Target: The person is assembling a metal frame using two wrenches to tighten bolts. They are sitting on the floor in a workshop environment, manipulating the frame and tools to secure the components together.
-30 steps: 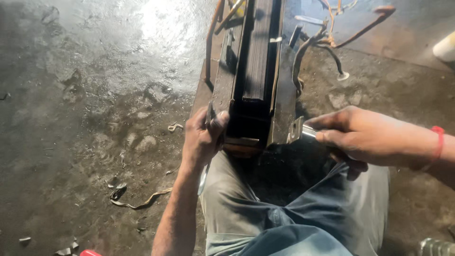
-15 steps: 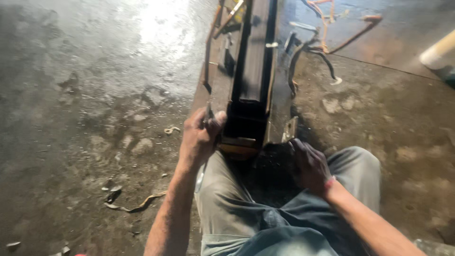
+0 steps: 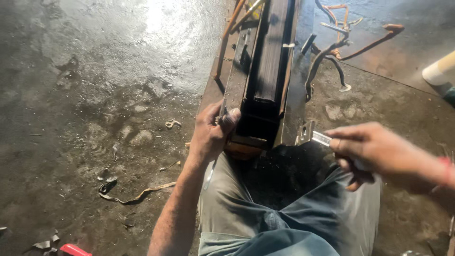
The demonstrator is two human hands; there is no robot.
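A long dark metal unit (image 3: 265, 71) with a laminated core and rusty side plates lies on the floor between my knees. My left hand (image 3: 211, 135) grips its near left corner, thumb pressed on the top edge, with a thin metal strip held against the side. My right hand (image 3: 374, 151) is closed on a small shiny metal tool (image 3: 322, 138) whose tip points at a silver bracket (image 3: 305, 132) on the unit's near right corner. Copper-coloured and dark wires (image 3: 341, 52) stick out from the unit's right side.
The floor is dark stained concrete with scraps: a curled strip (image 3: 137, 194), small bits (image 3: 171, 124), and a red object (image 3: 76, 250) at the bottom edge. A white cylinder (image 3: 438, 71) lies at the right edge. My legs in grey trousers (image 3: 284, 218) fill the lower middle.
My right hand dropped down to my lap half a second ago and has come back up to the right corner bracket with the shiny tool. My left hand stayed on the unit's corner.
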